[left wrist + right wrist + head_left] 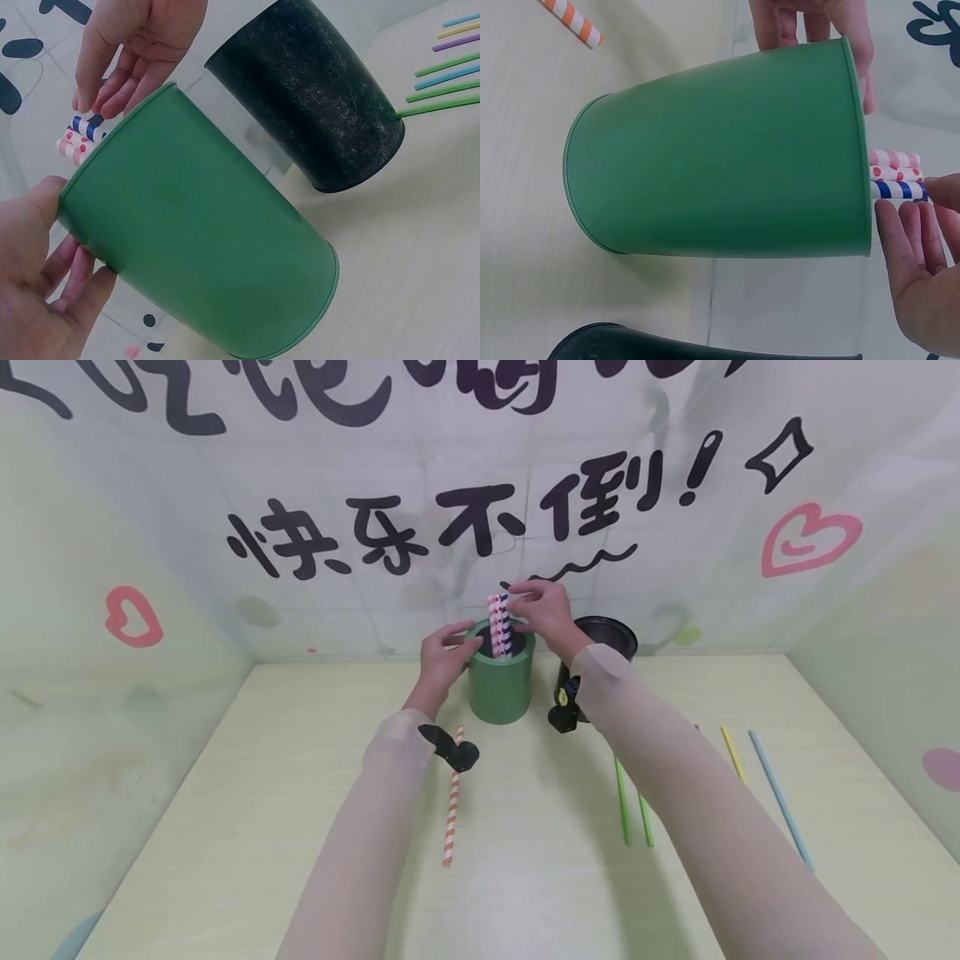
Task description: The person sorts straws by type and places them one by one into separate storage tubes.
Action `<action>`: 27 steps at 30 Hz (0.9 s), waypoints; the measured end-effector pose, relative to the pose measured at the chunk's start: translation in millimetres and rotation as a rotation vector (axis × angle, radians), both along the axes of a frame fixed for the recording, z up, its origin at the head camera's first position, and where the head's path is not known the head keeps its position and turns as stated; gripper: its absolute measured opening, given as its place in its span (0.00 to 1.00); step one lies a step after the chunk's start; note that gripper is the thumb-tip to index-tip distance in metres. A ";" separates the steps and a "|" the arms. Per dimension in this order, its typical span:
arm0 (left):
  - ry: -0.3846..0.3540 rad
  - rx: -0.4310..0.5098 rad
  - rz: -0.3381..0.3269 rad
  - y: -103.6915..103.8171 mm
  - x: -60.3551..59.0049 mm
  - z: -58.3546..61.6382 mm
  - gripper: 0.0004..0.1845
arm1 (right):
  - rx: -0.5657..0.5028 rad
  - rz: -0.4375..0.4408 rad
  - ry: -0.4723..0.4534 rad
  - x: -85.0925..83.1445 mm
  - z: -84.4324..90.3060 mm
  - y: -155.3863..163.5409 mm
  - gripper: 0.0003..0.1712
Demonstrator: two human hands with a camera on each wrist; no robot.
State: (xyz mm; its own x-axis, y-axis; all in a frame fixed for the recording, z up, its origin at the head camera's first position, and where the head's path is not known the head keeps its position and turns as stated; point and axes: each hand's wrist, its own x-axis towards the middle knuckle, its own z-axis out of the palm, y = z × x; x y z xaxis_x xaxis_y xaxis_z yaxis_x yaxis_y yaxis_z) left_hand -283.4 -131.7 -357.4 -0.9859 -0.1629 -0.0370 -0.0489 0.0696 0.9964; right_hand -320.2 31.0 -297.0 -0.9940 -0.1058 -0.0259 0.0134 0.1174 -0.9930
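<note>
A green cup (501, 685) stands upright near the back wall. My left hand (450, 647) grips its rim from the left, thumb on the edge (46, 196). Three patterned straws stand inside it: two pink ones (892, 165) and a blue striped straw (896, 190). My right hand (521, 606) reaches over the cup from the right. Its thumb and fingertips (112, 101) pinch the top of the blue striped straw (88, 127).
A black cup (607, 635) stands just right of the green one, partly behind my right wrist. An orange striped straw (452, 806) lies under my left forearm. Green straws (622, 797), a yellow straw (733, 753) and a light blue straw (780, 797) lie at the right.
</note>
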 end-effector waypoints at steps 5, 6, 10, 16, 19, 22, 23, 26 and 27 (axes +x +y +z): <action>-0.010 0.002 0.003 -0.2 -0.3 -0.2 0.20 | 0.011 0.028 0.006 7.3 2.1 5.1 0.17; -0.011 0.002 0.002 -0.1 -0.3 0.0 0.20 | 0.009 0.035 0.007 9.2 2.1 6.3 0.17; -0.009 -0.006 0.000 -0.2 0.0 0.5 0.20 | 0.023 0.070 0.002 17.7 1.9 11.1 0.17; 0.004 -0.007 -0.011 0.1 1.7 1.7 0.20 | 0.058 0.127 0.003 32.2 -2.8 18.3 0.17; 0.003 -0.010 -0.012 0.5 2.2 2.6 0.20 | 0.053 0.154 0.010 40.9 -8.3 21.5 0.17; -0.001 -0.011 -0.015 0.4 1.9 2.5 0.20 | 0.038 0.163 0.007 50.8 -15.1 23.5 0.18; -0.001 -0.012 -0.015 0.4 1.9 2.2 0.20 | 0.038 0.164 0.006 54.2 -17.6 23.9 0.17; 0.003 -0.012 -0.012 0.3 1.7 1.4 0.20 | 0.014 0.161 -0.011 64.6 -26.1 22.8 0.17; 0.004 -0.014 -0.010 0.4 1.6 1.1 0.20 | 0.008 0.161 -0.016 68.2 -29.2 22.1 0.16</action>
State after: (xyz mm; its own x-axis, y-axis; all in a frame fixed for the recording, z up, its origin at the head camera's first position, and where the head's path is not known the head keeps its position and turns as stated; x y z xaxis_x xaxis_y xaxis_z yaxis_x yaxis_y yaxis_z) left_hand -281.8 -131.3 -356.2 -0.9877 -0.1534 -0.0308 -0.0440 0.0836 0.9955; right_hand -252.0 53.1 -326.2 -0.9636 -0.2639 -0.0434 0.0098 0.1275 -0.9918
